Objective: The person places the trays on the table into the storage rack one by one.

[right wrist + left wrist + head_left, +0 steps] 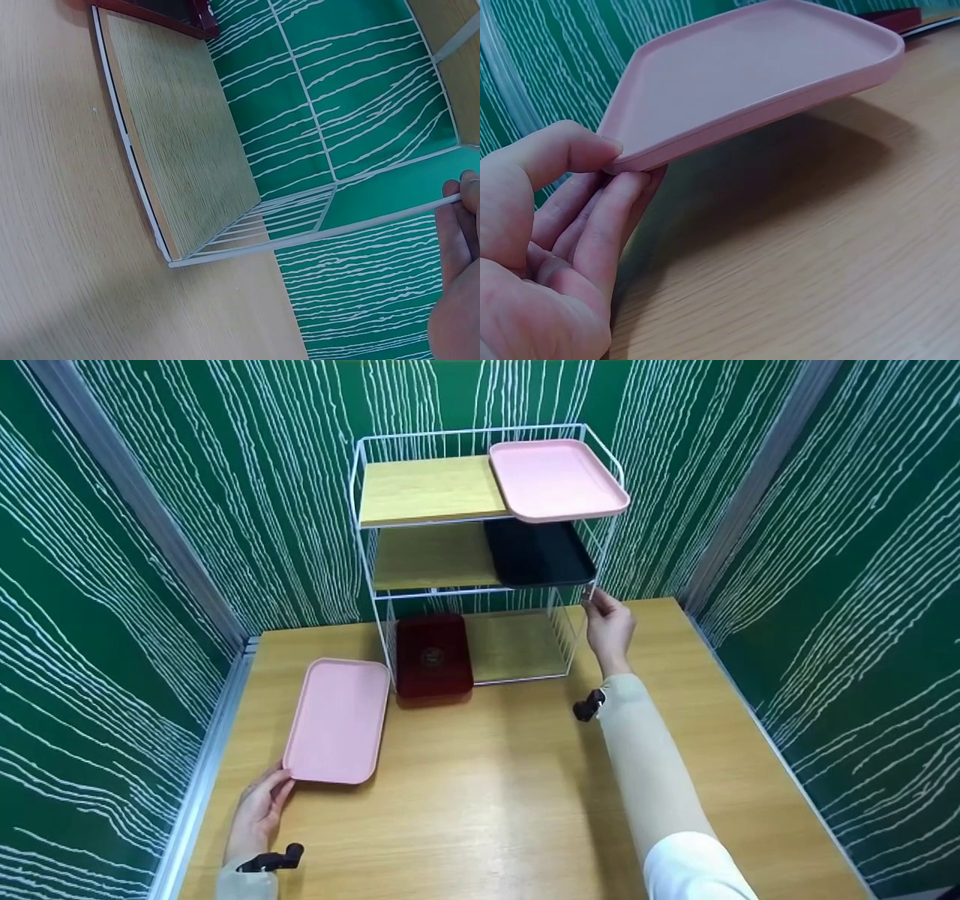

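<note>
My left hand [259, 810] pinches the near left corner of a pink tray [339, 720], thumb on top and fingers beneath. In the left wrist view that tray [757, 67] is tilted and raised off the table, casting a shadow below. With my right hand [609, 626] I grip the front right post of a white wire rack [381, 637], just under the middle shelf; the right wrist view shows fingers around the thin post [360, 225]. A second pink tray [559, 480] lies on the top shelf's right side. Below it a black tray [540, 553] rests on the middle shelf.
A dark red tray [433, 660] sits on the left of the bottom shelf, its front edge jutting past the rack. The rack stands at the back of a wooden table [510, 795]. Green panels [300, 510] with white lines enclose the table at the back and sides.
</note>
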Demonstrator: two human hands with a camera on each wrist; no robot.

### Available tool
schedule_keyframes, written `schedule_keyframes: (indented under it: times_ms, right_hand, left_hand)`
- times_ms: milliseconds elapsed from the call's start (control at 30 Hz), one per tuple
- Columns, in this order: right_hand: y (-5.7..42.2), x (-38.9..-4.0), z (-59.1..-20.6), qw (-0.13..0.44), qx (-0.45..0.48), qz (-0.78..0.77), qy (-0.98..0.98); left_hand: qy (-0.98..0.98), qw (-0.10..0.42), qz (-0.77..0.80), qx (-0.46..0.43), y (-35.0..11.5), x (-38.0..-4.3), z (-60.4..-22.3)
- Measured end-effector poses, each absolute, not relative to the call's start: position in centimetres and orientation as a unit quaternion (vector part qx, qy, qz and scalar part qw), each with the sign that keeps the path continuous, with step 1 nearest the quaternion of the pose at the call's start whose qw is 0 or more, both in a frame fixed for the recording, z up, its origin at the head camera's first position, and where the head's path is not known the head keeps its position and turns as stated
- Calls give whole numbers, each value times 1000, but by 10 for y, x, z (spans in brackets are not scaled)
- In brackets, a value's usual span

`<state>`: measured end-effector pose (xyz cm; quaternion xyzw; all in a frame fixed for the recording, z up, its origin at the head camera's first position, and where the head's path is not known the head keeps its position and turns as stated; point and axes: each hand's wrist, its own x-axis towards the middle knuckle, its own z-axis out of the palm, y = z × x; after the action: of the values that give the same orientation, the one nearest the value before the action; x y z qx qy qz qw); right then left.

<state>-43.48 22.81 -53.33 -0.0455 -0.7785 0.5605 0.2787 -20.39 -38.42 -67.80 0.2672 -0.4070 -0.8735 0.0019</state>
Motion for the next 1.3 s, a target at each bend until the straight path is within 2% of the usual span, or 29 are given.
schedule_keyframes:
  times_ms: [267, 900, 1300]
  right_hand:
    - [229, -435, -537, 284, -43, 561, -776]
    - [228, -435, -538, 287, -47, 556, -779]
    - [229, -435, -535, 295, -39, 553, -779]
  left_hand:
    - [-424, -19, -864, 271, -390, -200, -680]
    - [-478, -3, -854, 205, -360, -212, -678]
    - [-495, -1, -845, 201, -342, -223, -676]
